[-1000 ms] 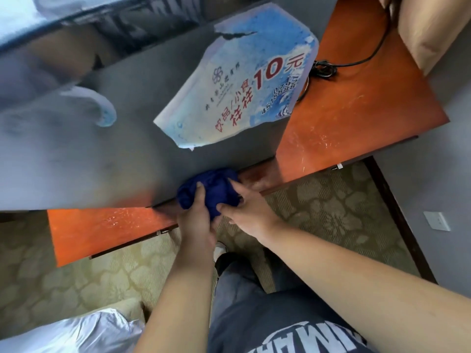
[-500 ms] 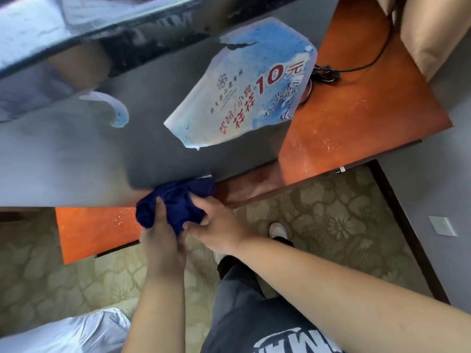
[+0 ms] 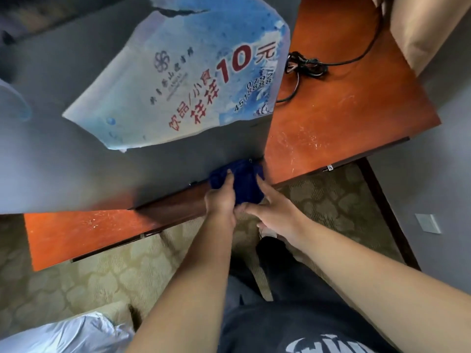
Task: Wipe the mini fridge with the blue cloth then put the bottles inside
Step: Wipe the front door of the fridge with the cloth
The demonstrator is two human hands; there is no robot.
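Two hands hold one blue cloth. The left hand grips its left part, with the fingers curled over the fabric. The right hand holds the right part, with the fingers laid along the cloth and the thumb under it. The cloth is bunched and is pressed on the lower right corner of the one grey mini fridge, just where the fridge meets the orange wooden top. One large blue and white sticker with red characters is on the fridge surface above the cloth. One black cable lies coiled on the wood, to the right of the fridge. Below is patterned carpet, with one white wall plate at the right.
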